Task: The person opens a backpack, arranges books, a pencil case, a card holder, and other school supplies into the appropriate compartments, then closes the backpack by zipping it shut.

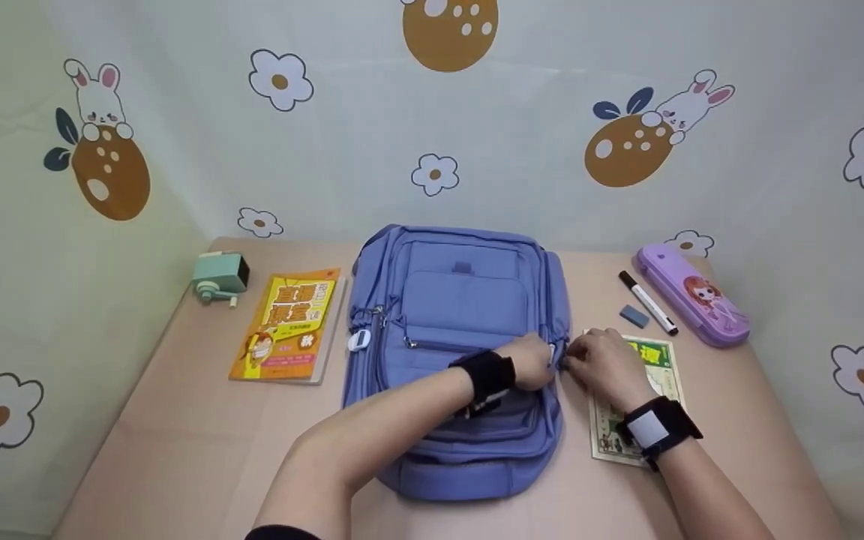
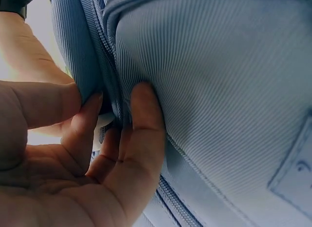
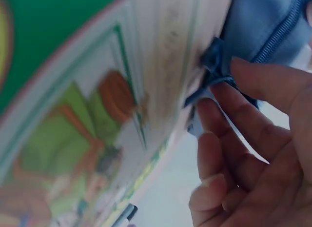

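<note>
A blue backpack (image 1: 469,300) lies flat on the table, its front pockets facing up. My left hand (image 1: 526,361) reaches across to its right side. In the left wrist view, the thumb and fingers of my left hand (image 2: 112,173) pinch the side fabric beside a zipper (image 2: 105,41). My right hand (image 1: 612,369) meets the same side from outside. Its thumb and fingers (image 3: 229,97) pinch a small gathered blue piece of the backpack near a side zipper (image 3: 282,36). Beneath the right hand lies a green-and-cream booklet (image 1: 664,367), partly covered by the hand and wrist.
An orange-yellow book (image 1: 286,326) lies left of the backpack, with a mint green pencil sharpener (image 1: 220,274) behind it. To the right are a purple pencil case (image 1: 691,296), a black-and-white marker (image 1: 648,302) and a blue eraser (image 1: 634,316). A patterned curtain (image 1: 357,150) encloses the table.
</note>
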The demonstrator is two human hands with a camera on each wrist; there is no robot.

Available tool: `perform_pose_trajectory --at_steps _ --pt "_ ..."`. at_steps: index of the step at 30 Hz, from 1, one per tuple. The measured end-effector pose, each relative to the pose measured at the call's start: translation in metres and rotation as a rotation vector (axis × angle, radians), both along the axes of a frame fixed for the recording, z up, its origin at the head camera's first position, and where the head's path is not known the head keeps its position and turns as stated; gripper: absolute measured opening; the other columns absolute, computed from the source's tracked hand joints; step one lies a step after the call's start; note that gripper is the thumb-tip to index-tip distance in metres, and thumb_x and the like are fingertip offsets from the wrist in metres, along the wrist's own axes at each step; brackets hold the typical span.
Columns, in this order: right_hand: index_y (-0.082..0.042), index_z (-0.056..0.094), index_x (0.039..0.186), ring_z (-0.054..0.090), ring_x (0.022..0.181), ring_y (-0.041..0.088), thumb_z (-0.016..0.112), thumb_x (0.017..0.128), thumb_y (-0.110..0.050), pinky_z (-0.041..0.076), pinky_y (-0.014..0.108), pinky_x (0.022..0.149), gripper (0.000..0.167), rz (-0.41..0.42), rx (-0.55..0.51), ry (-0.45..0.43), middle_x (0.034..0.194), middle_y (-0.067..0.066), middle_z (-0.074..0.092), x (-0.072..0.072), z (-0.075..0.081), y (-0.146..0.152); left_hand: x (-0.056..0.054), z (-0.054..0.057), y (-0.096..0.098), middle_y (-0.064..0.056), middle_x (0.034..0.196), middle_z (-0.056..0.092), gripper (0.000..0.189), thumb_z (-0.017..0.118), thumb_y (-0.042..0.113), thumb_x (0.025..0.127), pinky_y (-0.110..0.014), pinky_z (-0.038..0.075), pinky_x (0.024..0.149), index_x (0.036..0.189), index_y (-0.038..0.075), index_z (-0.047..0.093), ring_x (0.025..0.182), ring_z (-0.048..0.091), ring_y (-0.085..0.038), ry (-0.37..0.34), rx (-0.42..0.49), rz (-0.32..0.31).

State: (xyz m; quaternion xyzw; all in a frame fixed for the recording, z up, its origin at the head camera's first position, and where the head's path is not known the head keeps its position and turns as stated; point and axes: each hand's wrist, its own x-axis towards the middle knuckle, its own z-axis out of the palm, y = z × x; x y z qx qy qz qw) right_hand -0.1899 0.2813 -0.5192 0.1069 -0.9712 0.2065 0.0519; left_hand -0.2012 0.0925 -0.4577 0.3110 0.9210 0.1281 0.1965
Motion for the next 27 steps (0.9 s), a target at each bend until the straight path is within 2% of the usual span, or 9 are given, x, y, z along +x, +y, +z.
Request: perform_pose_trajectory --at_steps 7,13,18,24,27 --pt "-0.009 0.074 0.081 0.061 0.077 0.028 0.077 0.081 -0.011 0.051 0.048 0.072 0.004 0.007 -0.003 0.053 0.08 0.005 0.068 -0.003 -0.001 -0.003 0.001 -0.001 0.0 -0.012 0.117 0.064 0.023 0.057 0.017 0.1 -0.025 0.05 0.08 0.095 0.003 0.074 0.098 0.059 -0.02 -0.012 -0.016 0.017" --pt "-0.009 0.064 0.077 0.059 0.065 0.023 0.072 0.08 -0.004 0.052 0.044 0.062 0.01 0.013 -0.035 0.031 0.073 0.004 0.064 0.0 0.005 -0.006 0.001 0.0 0.001 -0.011 0.118 0.064 0.025 0.055 0.019 0.101 -0.025 0.05 0.085 0.097 0.003 0.074 0.102 0.058 -0.019 -0.01 -0.032 0.02" --pt "-0.007 0.058 0.082 0.057 0.061 0.021 0.067 0.084 0.001 0.05 0.041 0.057 0.012 0.024 -0.077 0.008 0.071 0.004 0.06 0.0 0.01 -0.007 0.001 0.0 0.002 -0.011 0.122 0.062 0.025 0.056 0.021 0.1 -0.027 0.051 0.086 0.099 0.003 0.074 0.105 0.06 -0.02 -0.003 -0.061 0.031" --pt "0.0 0.063 0.096 0.062 0.067 0.025 0.065 0.089 -0.004 0.054 0.045 0.063 0.008 0.013 -0.057 -0.02 0.078 0.009 0.066 0.001 0.014 -0.008 0.0 -0.002 0.003 -0.013 0.122 0.063 0.026 0.054 0.02 0.101 -0.028 0.05 0.088 0.101 0.003 0.074 0.108 0.059 -0.022 -0.002 -0.05 0.014" --pt "0.0 0.069 0.089 0.063 0.067 0.026 0.065 0.089 -0.007 0.053 0.047 0.065 0.007 0.014 -0.017 -0.015 0.077 0.009 0.068 0.0 0.014 -0.009 -0.001 -0.002 0.002 -0.013 0.121 0.064 0.026 0.053 0.018 0.101 -0.027 0.05 0.089 0.103 0.002 0.074 0.108 0.058 -0.021 -0.004 -0.039 0.007"
